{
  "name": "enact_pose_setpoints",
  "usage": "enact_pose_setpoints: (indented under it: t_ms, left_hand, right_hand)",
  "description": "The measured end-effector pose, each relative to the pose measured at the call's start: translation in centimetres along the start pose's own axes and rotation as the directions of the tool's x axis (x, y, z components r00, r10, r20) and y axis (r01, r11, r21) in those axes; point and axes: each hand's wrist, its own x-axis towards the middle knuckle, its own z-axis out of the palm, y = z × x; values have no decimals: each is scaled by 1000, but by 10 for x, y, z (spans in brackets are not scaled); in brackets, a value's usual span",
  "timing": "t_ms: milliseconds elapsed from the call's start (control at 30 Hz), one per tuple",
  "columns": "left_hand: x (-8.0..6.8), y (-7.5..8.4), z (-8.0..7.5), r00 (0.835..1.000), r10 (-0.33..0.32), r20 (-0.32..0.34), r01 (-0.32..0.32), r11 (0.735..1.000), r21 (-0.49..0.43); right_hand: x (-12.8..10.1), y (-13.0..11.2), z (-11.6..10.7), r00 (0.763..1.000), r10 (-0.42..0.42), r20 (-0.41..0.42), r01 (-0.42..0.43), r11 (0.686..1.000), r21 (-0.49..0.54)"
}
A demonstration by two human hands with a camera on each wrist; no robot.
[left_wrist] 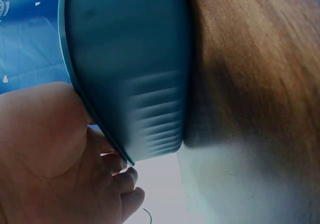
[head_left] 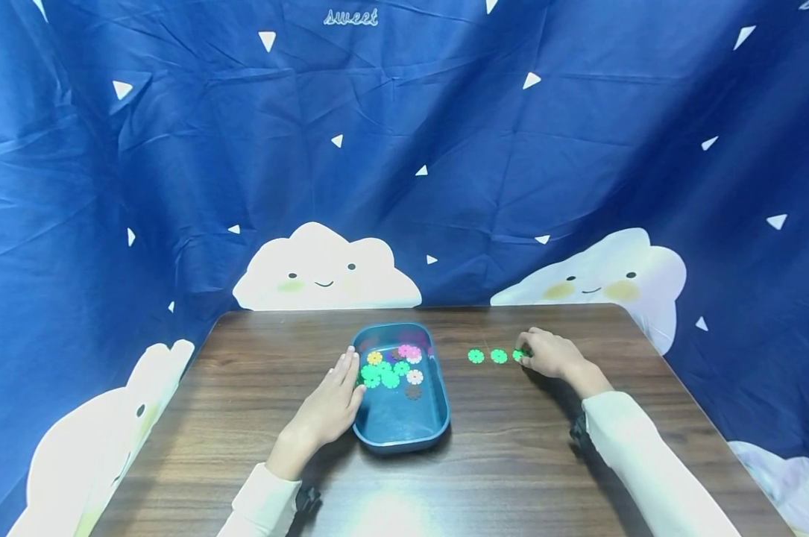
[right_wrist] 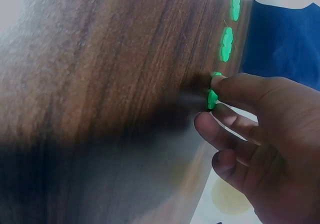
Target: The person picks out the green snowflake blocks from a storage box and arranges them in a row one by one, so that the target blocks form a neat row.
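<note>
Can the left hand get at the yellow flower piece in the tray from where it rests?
Probably yes: the left hand lies flat against the tray rim, the tray is open-topped, and the yellow flower piece lies uncovered near its fingertips.

Head view high above the table [head_left: 511,477] (shared), both wrist views close, low.

3 green flower discs [head_left: 498,356] in a row on table [head_left: 511,462], 1 blue tray [head_left: 404,432], approx 10 mixed-colour discs [head_left: 391,369] inside.
</note>
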Motion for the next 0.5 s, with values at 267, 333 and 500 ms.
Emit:
enact_pose_setpoints:
  t_ms: [267,333,500]
  left_hand:
    - [2,-1,1,1000,5,-3,-5,1000,-4]
    - [1,-2,2,1000,6,-6,-6,1000,-2]
    - [1,-2,3,1000,11,-18,-11,1000,0]
  right_hand:
    - [0,1,-1,1000,-4,-15,4,1000,-2]
    - [0,1,-1,1000,-2,-20,1,1000,-6]
    - [1,-6,-11,999,3,-41,-2,1000,18]
